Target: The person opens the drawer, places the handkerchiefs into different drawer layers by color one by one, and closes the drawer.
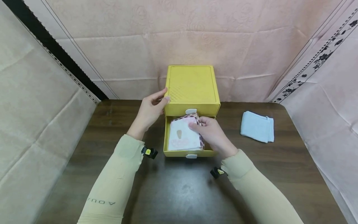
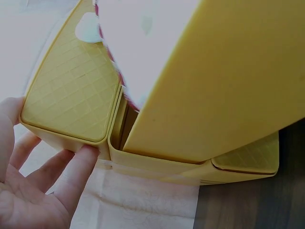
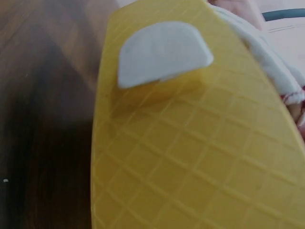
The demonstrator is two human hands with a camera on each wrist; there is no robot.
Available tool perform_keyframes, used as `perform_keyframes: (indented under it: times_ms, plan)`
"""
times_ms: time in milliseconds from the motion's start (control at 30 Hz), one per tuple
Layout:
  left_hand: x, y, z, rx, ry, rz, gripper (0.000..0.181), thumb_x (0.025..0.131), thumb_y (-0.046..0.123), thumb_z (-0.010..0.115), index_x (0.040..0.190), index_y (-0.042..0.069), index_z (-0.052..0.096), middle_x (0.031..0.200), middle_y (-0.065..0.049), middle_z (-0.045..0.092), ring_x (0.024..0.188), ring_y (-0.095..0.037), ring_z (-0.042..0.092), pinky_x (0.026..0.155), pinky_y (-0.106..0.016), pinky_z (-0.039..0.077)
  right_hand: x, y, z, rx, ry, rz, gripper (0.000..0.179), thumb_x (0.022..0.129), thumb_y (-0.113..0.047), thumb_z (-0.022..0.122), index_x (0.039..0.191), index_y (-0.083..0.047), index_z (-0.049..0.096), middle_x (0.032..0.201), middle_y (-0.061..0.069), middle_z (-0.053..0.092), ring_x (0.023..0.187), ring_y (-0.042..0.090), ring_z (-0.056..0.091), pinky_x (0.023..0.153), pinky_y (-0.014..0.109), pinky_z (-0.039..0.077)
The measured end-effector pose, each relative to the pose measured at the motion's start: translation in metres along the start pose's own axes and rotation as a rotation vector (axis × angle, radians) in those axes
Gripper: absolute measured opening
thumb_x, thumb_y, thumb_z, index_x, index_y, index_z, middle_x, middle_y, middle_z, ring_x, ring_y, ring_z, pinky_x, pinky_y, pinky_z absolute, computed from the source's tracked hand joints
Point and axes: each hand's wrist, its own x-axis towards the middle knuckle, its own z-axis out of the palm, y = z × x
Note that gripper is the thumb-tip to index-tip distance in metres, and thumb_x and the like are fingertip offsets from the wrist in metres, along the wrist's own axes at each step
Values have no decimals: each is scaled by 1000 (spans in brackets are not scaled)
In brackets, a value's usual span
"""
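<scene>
A yellow two-drawer box (image 1: 193, 84) stands at the back of the table, its lower drawer (image 1: 177, 153) pulled out. A folded white towel (image 1: 181, 133) with printed patches and a dark checked edging lies in that drawer. My right hand (image 1: 211, 132) pinches the towel near its right edge, thumb on top and fingers beneath. Against the left side of the box rests my left hand (image 1: 149, 110), its thumb at the top front corner. In the left wrist view, the fingers (image 2: 81, 164) lie along the side of the closed upper drawer (image 2: 71, 90).
A folded light blue towel (image 1: 257, 127) lies on the table right of the box. White tabs (image 1: 191, 156) serve as drawer handles. A pale patterned cloth (image 1: 179, 40) hangs behind the table, and similar cloth drapes both sides.
</scene>
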Motion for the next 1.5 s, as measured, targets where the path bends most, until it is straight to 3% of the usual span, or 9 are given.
perform_keyframes:
  times_ms: [133, 300, 500, 600, 767, 967, 1200, 1367, 1500]
  plan:
    - [0, 2, -1, -1, 6, 9, 47, 85, 34, 60, 130, 26, 49, 119, 2, 52, 99, -16, 53, 78, -41, 48, 6, 3, 2, -106, 9, -12, 27, 80, -27, 68, 88, -2, 62, 79, 12, 60, 62, 18, 56, 56, 31, 50]
    - [-1, 2, -1, 2, -2, 16, 47, 85, 34, 59, 130, 26, 48, 122, 2, 50, 100, -16, 53, 78, -40, 49, 8, 4, 2, -235, 24, 42, 21, 83, -24, 65, 90, -5, 61, 79, 11, 59, 60, 18, 53, 56, 30, 48]
    - [0, 1, 0, 5, -2, 18, 47, 85, 34, 59, 130, 26, 48, 122, 2, 51, 100, -16, 53, 78, -40, 48, 6, 4, 2, -393, 72, 41, 23, 83, -23, 63, 92, -4, 54, 79, 12, 52, 61, 20, 50, 54, 31, 46]
    - [0, 1, 0, 5, -5, 18, 48, 85, 35, 60, 130, 26, 48, 121, 1, 51, 99, -16, 53, 79, -41, 48, 6, 5, 1, -471, 89, 36, 35, 83, -24, 63, 106, -2, 49, 90, 13, 51, 71, 22, 50, 59, 33, 46]
    - [0, 0, 1, 3, -3, 13, 48, 85, 35, 60, 130, 26, 48, 121, 1, 51, 99, -17, 53, 79, -42, 48, 7, 5, 1, -550, 85, 29, 69, 82, -26, 64, 134, -1, 27, 125, 15, 42, 107, 22, 44, 88, 39, 40]
    - [0, -2, 1, 10, -1, 14, 47, 85, 35, 59, 130, 27, 48, 120, 1, 51, 98, -16, 53, 78, -39, 49, 3, 2, 2, -598, 49, 11, 80, 80, -28, 65, 137, 0, 17, 135, 17, 32, 120, 24, 34, 97, 40, 32]
    - [0, -3, 1, 17, 6, 19, 47, 85, 35, 59, 130, 26, 48, 119, 2, 52, 97, -16, 53, 75, -38, 50, -7, -3, 4, -748, 47, -66, 78, 81, -36, 63, 135, 2, 21, 130, 16, 36, 115, 24, 39, 95, 41, 34]
    - [0, -3, 1, 29, 9, 23, 47, 85, 35, 59, 130, 26, 48, 118, 3, 53, 96, -16, 54, 71, -33, 50, -26, -13, 3, -867, 52, -135, 75, 81, -44, 61, 136, -4, 28, 130, 12, 37, 117, 21, 38, 95, 40, 34]
    - [0, -3, 1, 25, 7, 19, 47, 85, 35, 59, 130, 26, 48, 119, 3, 53, 97, -16, 53, 73, -35, 50, -43, -21, -3, -828, 53, -152, 75, 78, -54, 58, 136, -14, 32, 134, 4, 37, 121, 19, 36, 95, 41, 34]
